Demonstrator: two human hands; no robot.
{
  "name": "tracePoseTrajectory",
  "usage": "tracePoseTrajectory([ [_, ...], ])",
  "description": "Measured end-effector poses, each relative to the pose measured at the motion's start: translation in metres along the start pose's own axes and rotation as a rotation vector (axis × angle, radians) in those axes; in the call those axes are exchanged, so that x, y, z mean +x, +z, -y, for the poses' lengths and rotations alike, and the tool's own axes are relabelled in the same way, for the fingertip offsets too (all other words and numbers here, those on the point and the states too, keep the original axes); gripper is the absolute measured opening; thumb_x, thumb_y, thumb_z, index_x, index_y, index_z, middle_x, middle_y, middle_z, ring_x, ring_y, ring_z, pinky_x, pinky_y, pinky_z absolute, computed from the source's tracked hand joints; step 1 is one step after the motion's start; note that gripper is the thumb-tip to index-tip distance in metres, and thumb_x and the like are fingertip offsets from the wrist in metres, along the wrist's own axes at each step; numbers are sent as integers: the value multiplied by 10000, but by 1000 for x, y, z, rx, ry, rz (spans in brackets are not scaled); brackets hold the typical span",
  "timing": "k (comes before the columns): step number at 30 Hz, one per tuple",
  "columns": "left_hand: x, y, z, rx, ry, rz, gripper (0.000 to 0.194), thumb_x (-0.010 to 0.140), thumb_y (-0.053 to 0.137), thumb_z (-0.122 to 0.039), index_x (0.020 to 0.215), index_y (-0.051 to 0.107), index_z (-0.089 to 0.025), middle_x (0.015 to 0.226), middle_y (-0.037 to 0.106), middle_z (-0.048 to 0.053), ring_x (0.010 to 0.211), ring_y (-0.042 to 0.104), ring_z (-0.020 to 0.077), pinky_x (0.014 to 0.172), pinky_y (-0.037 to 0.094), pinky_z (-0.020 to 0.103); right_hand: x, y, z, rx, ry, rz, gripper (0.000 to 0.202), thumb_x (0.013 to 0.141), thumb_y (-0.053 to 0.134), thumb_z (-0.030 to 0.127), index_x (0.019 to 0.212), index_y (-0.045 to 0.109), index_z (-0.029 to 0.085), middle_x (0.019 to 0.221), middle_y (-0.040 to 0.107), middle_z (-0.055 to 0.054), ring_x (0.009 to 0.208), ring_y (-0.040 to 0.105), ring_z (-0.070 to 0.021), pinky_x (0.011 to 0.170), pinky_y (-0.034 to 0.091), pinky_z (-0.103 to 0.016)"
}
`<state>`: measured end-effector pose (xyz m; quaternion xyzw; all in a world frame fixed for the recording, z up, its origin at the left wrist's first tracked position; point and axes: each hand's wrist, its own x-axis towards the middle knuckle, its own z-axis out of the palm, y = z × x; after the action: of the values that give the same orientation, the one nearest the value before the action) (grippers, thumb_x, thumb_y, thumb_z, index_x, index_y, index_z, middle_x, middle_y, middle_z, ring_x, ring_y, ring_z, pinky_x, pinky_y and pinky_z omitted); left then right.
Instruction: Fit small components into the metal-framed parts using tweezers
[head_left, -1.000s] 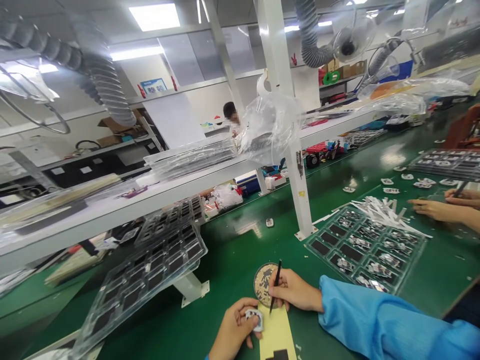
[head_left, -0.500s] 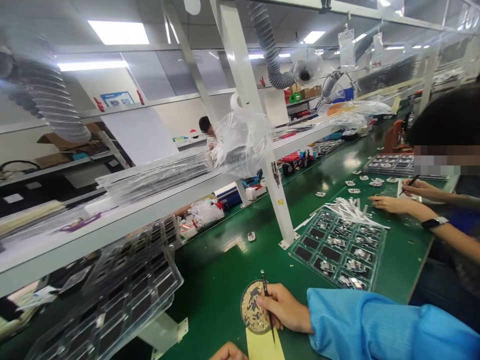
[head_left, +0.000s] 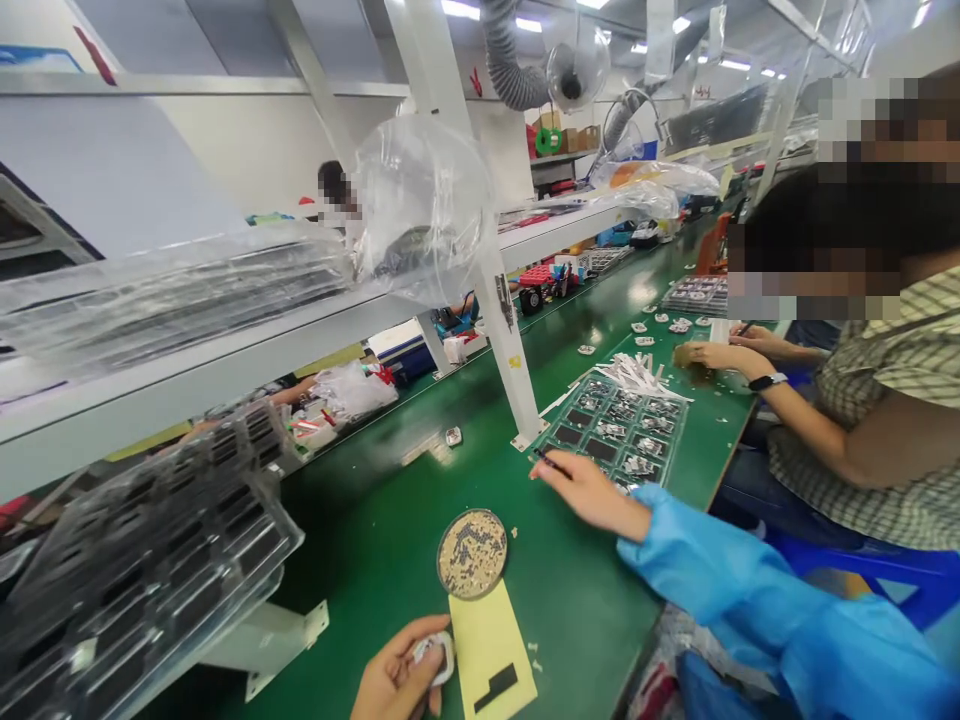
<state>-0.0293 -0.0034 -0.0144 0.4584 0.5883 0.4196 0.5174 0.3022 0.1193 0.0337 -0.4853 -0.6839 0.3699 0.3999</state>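
My left hand (head_left: 401, 675) is closed on a small white part (head_left: 433, 655) at the bottom centre, beside a yellow sheet (head_left: 491, 640) with a black shape on it. Just beyond the sheet sits a round dish (head_left: 472, 553) of small beige and dark pieces. My right hand (head_left: 589, 487), below a blue sleeve, grips dark tweezers (head_left: 551, 462). It is over the green table at the near left edge of a clear compartment tray (head_left: 615, 425) that holds dark pads and small metallic parts.
White strips (head_left: 634, 375) lie behind the tray. A metal post (head_left: 510, 360) rises left of it. Stacked clear trays (head_left: 172, 550) fill the left. At right a person (head_left: 862, 400) works, hands near scattered white parts. One white part (head_left: 453, 436) lies mid-table.
The view has shifted right and down. My right hand with the tweezers has moved from the dish to the tray's edge. More of my left hand shows, with the white part now visible.
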Motion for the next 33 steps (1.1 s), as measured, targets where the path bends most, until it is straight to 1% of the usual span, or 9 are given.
tracePoseTrajectory([
  [3, -2, 0, -4, 71, 1, 35, 635, 707, 769, -645, 1013, 712, -92, 473, 597, 28, 347, 359, 50, 390, 167, 157, -5, -56, -19, -333, 53, -68, 353, 945, 542, 447, 978, 723, 145, 731, 668, -53, 674, 597, -187, 653, 416, -275],
  [5, -2, -1, -9, 96, -34, 73, 614, 731, 748, -646, 993, 711, -92, 436, 577, 18, 334, 342, 47, 398, 159, 156, -8, -76, -31, -480, 68, -39, 282, 899, 613, 389, 959, 756, 153, 751, 692, -69, 702, 624, -205, 677, 420, -283],
  [9, -5, 1, -18, 65, -61, 92, 603, 698, 773, -648, 934, 718, -96, 474, 589, 13, 361, 439, 68, 400, 187, 158, -8, -76, -45, -684, 58, 40, 333, 879, 652, 341, 1168, 744, 206, 1014, 739, -94, 901, 683, -248, 771, 457, -297],
  [16, -11, 3, -20, 50, -13, 84, 529, 820, 709, -576, 1014, 708, -84, 526, 627, 23, 408, 477, 68, 416, 212, 156, 8, -73, -45, -865, 8, 143, 341, 828, 722, 282, 1159, 743, 201, 1154, 689, -129, 1063, 652, -287, 861, 468, -323],
  [21, -14, 5, -17, -8, 12, 37, 487, 826, 719, -540, 996, 721, -83, 674, 694, 52, 441, 555, 75, 418, 242, 160, 27, -86, -33, -857, -18, 209, 213, 834, 717, 283, 1000, 769, 161, 966, 732, -120, 891, 689, -267, 788, 475, -322],
  [24, -12, 4, -16, -26, 5, -33, 512, 827, 700, -572, 971, 736, -82, 647, 686, 54, 434, 549, 72, 411, 241, 155, 42, -61, -3, -673, -149, 282, 267, 896, 655, 365, 1062, 756, 181, 997, 748, -79, 894, 696, -238, 811, 497, -302],
  [28, -8, 1, -17, -79, -3, -155, 587, 831, 652, -631, 981, 744, -71, 592, 674, 74, 436, 535, 83, 387, 217, 158, 49, 21, 51, -77, -364, 369, 295, 862, 701, 453, 958, 775, 184, 969, 753, -62, 911, 694, -239, 827, 521, -318],
  [31, -8, -1, -18, -191, 49, -185, 588, 837, 643, -613, 1069, 722, -78, 791, 740, 127, 503, 603, 104, 385, 249, 166, 39, 84, 69, 210, -298, 413, 295, 811, 761, 436, 914, 776, 160, 928, 752, -72, 870, 694, -228, 794, 529, -322],
  [33, -9, -1, -19, -265, 68, -200, 575, 827, 655, -591, 1112, 699, -93, 870, 745, 133, 560, 650, 127, 397, 284, 171, 28, 111, 65, 351, -170, 466, 320, 784, 789, 438, 916, 768, 147, 903, 753, -74, 834, 691, -217, 775, 533, -323],
])
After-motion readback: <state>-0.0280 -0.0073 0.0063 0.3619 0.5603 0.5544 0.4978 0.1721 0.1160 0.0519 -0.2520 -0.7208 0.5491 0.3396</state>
